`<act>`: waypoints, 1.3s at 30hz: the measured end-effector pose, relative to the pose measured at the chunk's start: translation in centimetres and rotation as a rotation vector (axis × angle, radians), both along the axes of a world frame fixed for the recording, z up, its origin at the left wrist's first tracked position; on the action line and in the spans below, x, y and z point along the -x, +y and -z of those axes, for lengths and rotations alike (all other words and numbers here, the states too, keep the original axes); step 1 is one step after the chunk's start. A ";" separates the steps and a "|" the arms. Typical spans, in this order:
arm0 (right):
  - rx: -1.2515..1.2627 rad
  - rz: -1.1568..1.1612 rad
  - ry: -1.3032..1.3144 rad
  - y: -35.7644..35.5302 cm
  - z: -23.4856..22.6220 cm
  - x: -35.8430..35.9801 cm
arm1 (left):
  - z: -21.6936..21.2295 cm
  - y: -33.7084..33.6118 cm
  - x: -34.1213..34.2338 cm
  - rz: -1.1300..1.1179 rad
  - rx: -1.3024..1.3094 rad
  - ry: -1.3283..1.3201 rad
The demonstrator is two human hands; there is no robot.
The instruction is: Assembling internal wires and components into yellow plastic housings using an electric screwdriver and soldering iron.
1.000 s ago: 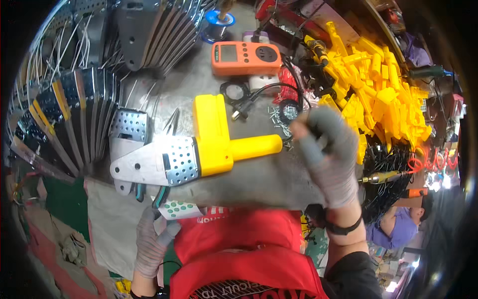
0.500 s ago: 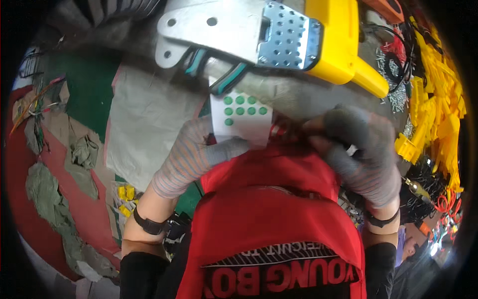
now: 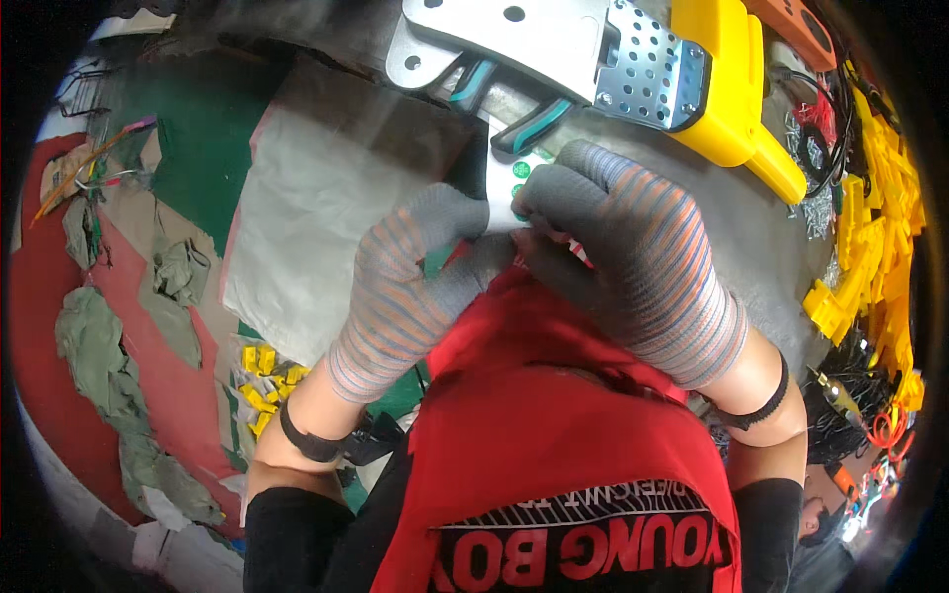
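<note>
My left hand (image 3: 420,247), in a striped knit glove with grey fingers, pinches the left edge of a white sheet of round green stickers (image 3: 502,183). The gloved right hand (image 3: 623,252) is closed at the sheet's lower right, its fingertips on the sheet beside a green dot. Most of the dots are covered by that hand. Just beyond the sheet, black-and-teal handles (image 3: 534,126), like those of pliers, stick out from under a white metal plate (image 3: 549,25). A bit of red and white shows below the right fingers; I cannot tell what it is.
A perforated metal piece (image 3: 647,74) joins the plate to a yellow plastic body (image 3: 727,89). Yellow parts (image 3: 865,257) pile up at right, near black cables and loose screws (image 3: 816,212). Pale sheeting (image 3: 306,208) lies left; small yellow pieces (image 3: 262,390) sit below it.
My right hand has moved left and up onto the sticker sheet, covering most of its dots. The white plate and yellow body appear shifted up and right in view.
</note>
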State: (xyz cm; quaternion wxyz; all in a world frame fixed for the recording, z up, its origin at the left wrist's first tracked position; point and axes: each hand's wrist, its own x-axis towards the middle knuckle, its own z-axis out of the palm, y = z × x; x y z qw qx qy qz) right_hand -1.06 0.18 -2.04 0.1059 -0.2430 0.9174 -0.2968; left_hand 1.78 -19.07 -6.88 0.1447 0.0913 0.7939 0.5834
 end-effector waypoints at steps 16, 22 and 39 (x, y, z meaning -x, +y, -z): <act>0.173 0.222 0.052 3.5 -2.8 0.4 | -2.6 -0.8 1.6 0.099 0.160 0.258; 0.133 0.624 0.423 11.2 -2.6 3.8 | -5.8 0.3 5.1 0.140 0.408 0.720; -0.535 0.189 0.497 16.8 -5.5 8.1 | -6.1 7.4 10.1 0.273 0.646 0.821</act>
